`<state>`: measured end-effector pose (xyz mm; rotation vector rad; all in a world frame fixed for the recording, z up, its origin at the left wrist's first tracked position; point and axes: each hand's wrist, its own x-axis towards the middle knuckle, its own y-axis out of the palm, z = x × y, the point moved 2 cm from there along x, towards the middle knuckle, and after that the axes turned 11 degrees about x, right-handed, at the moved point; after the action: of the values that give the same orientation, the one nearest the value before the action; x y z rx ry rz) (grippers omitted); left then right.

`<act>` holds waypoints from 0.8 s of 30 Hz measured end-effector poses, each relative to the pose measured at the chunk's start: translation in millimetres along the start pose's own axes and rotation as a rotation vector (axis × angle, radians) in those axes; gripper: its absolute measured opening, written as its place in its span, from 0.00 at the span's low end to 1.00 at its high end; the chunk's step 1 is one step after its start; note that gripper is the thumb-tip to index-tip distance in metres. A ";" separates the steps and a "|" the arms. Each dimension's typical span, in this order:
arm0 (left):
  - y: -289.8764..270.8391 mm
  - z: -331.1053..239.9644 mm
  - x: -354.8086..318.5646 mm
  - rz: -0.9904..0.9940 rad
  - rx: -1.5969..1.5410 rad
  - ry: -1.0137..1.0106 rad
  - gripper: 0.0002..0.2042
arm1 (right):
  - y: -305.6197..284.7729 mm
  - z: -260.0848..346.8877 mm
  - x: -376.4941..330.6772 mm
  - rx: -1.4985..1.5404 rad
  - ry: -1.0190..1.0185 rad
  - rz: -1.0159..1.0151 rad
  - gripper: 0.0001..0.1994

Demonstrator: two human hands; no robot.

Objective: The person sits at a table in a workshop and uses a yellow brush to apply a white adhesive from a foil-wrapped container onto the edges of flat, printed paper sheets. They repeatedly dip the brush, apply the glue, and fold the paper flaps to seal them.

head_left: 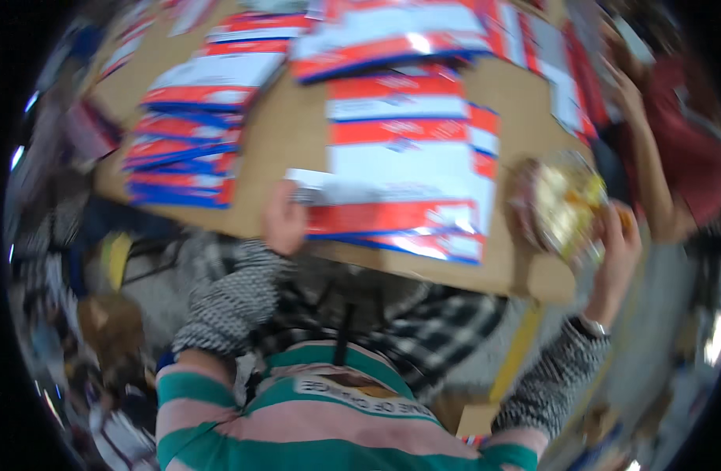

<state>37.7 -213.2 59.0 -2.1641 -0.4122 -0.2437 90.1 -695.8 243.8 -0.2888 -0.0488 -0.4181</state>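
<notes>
My left hand [283, 220] is closed at the near left of a stack of red, white and blue packets [400, 165]. From its fingers a small white slip [307, 180] sticks out over the top packet, and a greyish, blurred part stretches rightward from it. On the right, my right hand [616, 251] is beside a clear round plastic tub [525, 196] with pale yellow contents. Its fingers are bent together around something small and orange-yellow at the tub's right side. Blur hides what that is.
Another stack of packets [192, 157] lies on the brown table [274, 141] to the left. More packets [392, 35] are piled at the far side. A person in a dark red top [686, 141] stands at the right, an arm reaching toward packets.
</notes>
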 end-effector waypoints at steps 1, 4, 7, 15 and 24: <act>-10.7 -11.3 6.1 -0.006 0.051 0.063 0.15 | 0.4 -3.7 -2.0 -0.027 0.080 0.086 0.08; -11.0 -22.4 23.1 0.055 0.031 0.017 0.14 | -10.0 -6.9 -6.0 -0.018 0.135 0.053 0.08; -18.9 -22.7 22.5 0.122 0.050 0.001 0.14 | -37.5 -11.3 -0.7 0.230 0.044 -0.068 0.09; -19.8 -2.9 46.1 0.545 -0.289 -0.218 0.11 | 44.9 11.9 -90.4 0.849 0.081 -0.053 0.13; -18.7 -21.0 41.1 0.368 -0.299 -0.504 0.17 | 198.6 -37.9 -153.5 1.112 0.527 0.183 0.08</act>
<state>68.1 -211.7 98.4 -2.5399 -0.2554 0.4839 30.2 -472.8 138.4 0.9087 0.2578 -0.2247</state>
